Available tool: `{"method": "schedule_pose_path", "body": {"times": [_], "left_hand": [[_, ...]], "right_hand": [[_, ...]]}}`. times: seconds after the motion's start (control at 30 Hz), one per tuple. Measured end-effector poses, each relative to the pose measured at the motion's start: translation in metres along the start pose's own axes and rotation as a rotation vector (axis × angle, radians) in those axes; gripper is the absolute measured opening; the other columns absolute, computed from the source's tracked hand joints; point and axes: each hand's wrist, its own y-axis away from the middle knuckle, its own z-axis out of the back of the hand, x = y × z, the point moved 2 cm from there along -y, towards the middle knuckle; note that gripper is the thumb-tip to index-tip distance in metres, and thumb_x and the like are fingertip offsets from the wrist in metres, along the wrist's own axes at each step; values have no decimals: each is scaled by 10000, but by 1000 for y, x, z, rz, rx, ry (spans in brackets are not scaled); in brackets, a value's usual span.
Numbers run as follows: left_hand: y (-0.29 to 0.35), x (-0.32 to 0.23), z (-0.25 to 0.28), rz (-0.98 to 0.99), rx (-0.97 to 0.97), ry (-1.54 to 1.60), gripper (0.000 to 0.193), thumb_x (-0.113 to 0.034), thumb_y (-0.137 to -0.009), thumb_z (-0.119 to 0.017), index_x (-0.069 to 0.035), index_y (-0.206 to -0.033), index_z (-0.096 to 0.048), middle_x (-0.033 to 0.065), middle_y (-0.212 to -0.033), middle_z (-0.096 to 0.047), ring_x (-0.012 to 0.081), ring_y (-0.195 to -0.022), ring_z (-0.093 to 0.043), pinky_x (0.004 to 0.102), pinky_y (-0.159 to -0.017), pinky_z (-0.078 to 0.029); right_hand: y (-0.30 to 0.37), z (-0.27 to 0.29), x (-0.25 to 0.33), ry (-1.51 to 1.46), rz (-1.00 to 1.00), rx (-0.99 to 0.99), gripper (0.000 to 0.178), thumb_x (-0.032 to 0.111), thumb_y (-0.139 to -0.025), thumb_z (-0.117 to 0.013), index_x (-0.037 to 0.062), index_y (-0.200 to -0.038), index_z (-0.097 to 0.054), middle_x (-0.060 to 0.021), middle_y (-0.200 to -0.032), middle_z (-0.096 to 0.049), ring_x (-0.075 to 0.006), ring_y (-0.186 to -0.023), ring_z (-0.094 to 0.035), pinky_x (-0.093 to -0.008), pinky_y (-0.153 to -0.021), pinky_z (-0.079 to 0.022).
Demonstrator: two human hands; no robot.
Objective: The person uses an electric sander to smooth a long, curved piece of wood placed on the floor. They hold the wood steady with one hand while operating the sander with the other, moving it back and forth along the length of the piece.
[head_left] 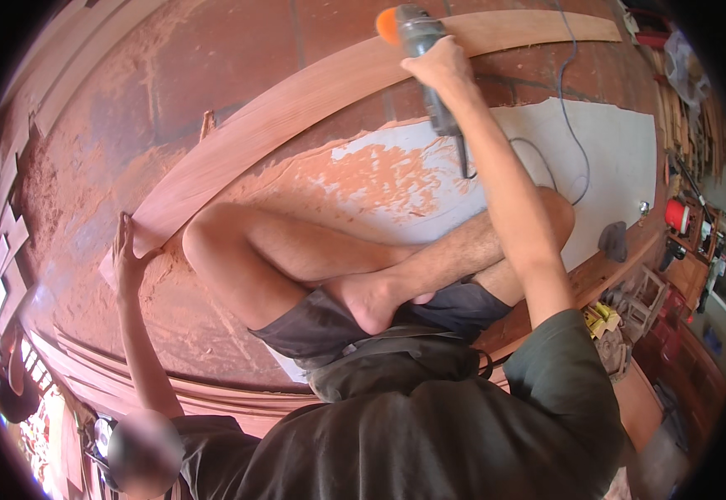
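A: In the head view, what is the right hand [442, 68] doing?

B: It is holding a dark power tool [421, 32] on the far side, and its fingers are curling tight around it. A round orange disc [389, 27] is sitting at the tool's far end, close to the far edge of a long wooden board [284, 110]. I can't tell if it is touching the wood.

A: Where is the board lying?

B: It is curving over the red floor [221, 50], from near left to far right, beyond the crossed legs [296, 250].

A: And the left hand [134, 254]?

B: It is resting on the board's near left end. Its fingers and thumb are spreading apart, but I can't tell if they are squeezing.

A: What else is lying there?

B: A white sheet [617, 146] is lying between board and legs. Orange sawdust [392, 179] is covering part of it, and a thin cord [562, 83] is running over its right side.
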Motion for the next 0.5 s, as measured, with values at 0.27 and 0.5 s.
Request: {"method": "schedule_pose_path", "body": {"times": [0.27, 0.5], "left_hand": [[-8, -7, 11, 174, 140, -117, 1180, -509, -657, -888, -74, -1601, -331, 128, -1668, -321, 330, -1505, -355, 565, -1221, -285], [-6, -12, 11, 235, 185, -176, 1170, -527, -663, -887, -53, -1587, -348, 147, -1656, -336, 323, -1502, -365, 570, -1229, -266]], "right_hand": [[103, -40, 96, -159, 238, 265, 642, 169, -744, -796, -107, -1235, -487, -290, -1050, -704, -383, -945, -743, -435, -826, -625], [86, -25, 58, -57, 228, 237, 698, 200, -707, -804, -71, -1281, -513, -257, -1066, -726, -381, -996, -736, -440, -868, -612]]}}
